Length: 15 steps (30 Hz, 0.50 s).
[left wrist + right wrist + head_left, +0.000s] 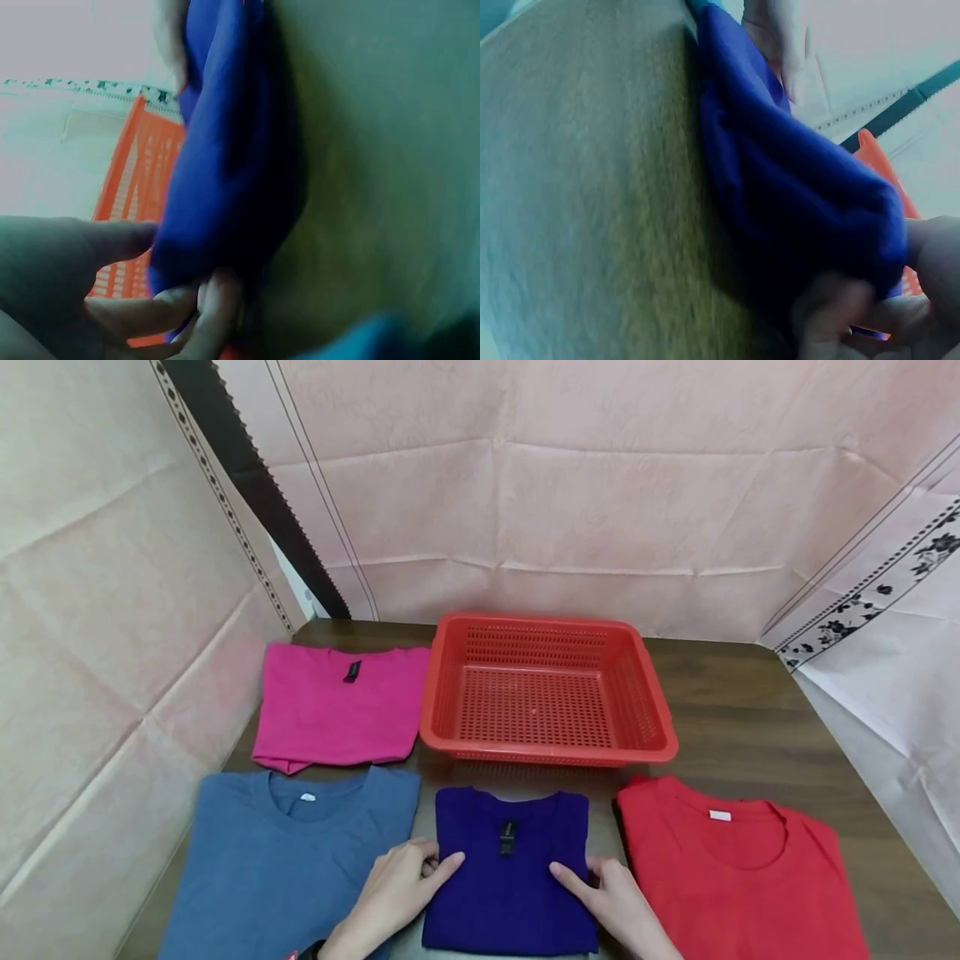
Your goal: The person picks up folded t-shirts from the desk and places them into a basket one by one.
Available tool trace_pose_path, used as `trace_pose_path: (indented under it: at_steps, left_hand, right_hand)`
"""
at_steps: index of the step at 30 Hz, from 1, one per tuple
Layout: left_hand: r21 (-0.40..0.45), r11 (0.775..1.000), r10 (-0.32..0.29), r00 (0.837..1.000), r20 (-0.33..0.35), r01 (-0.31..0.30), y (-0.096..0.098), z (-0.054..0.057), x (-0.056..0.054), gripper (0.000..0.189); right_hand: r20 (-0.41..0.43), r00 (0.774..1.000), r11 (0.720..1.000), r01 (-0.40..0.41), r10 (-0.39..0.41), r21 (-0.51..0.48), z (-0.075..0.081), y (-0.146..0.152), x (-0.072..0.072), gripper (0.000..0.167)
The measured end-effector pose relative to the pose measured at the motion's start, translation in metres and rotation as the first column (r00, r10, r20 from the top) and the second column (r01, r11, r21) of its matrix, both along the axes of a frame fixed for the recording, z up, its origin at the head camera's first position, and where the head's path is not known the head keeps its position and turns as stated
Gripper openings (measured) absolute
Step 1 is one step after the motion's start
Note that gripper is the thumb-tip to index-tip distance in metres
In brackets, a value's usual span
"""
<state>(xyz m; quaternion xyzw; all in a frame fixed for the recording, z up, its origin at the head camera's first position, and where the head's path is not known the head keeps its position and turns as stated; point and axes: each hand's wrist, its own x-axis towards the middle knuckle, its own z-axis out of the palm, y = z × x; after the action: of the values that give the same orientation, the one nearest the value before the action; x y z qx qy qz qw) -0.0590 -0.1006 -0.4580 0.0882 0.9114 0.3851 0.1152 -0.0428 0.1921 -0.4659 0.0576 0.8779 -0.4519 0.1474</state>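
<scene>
– How is the purple shirt held?
– Between blue shirt and red shirt, its sides pinched by left hand and right hand; black label shown only in the head view.

"What's in the 2 hands?"
"A folded purple-blue T-shirt, squarish, neckline pointing away, 1 dark label inside the collar."
"How is it held?"
"Left hand and right hand pinch opposite side edges, thumbs on top."
"Where?"
"Between the blue shirt and red shirt."
</scene>
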Motion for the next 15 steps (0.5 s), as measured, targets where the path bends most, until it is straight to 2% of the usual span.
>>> trace_pose_path:
  at_steps: [2,4,6,8,10,12,13,15]
  left_hand:
    - [0.040,0.999,0.010,0.999,0.035,-0.011,0.003,-0.001,0.000,0.043]
    - [0.146,0.989,0.018,0.993,0.121,-0.036,0.006,-0.004,0.000,0.052]
    - [0.310,0.948,0.000,0.972,0.234,-0.075,0.009,-0.007,0.000,0.069]
    - [0.443,0.888,-0.040,0.941,0.335,-0.120,0.011,-0.011,-0.001,0.082]
    - [0.535,0.830,-0.085,0.911,0.405,-0.160,0.012,-0.014,-0.003,0.092]
    - [0.563,0.808,-0.106,0.897,0.430,-0.174,0.011,-0.012,-0.005,0.098]
    - [0.569,0.803,-0.112,0.892,0.438,-0.178,0.010,-0.009,-0.006,0.100]
    - [0.583,0.794,-0.125,0.892,0.435,-0.173,0.008,-0.001,-0.006,0.101]
  right_hand:
    - [-0.046,0.999,1.000,0.016,-0.015,0.021,0.000,-0.004,0.001,0.051]
    - [-0.043,0.999,1.000,0.000,-0.002,-0.028,-0.001,-0.004,0.002,0.041]
    - [0.001,0.999,0.987,-0.033,0.034,-0.159,-0.004,-0.002,0.002,0.032]
    - [0.079,0.994,0.939,-0.045,0.076,-0.341,-0.006,0.000,0.002,0.042]
    - [0.150,0.983,0.871,-0.019,0.105,-0.491,-0.006,0.001,0.002,0.058]
    - [0.179,0.977,0.809,0.009,0.119,-0.588,-0.003,0.001,0.001,0.066]
    - [0.180,0.976,0.791,0.017,0.119,-0.612,0.000,0.001,0.002,0.068]
    - [0.177,0.977,0.778,0.020,0.118,-0.628,0.010,0.003,0.003,0.070]
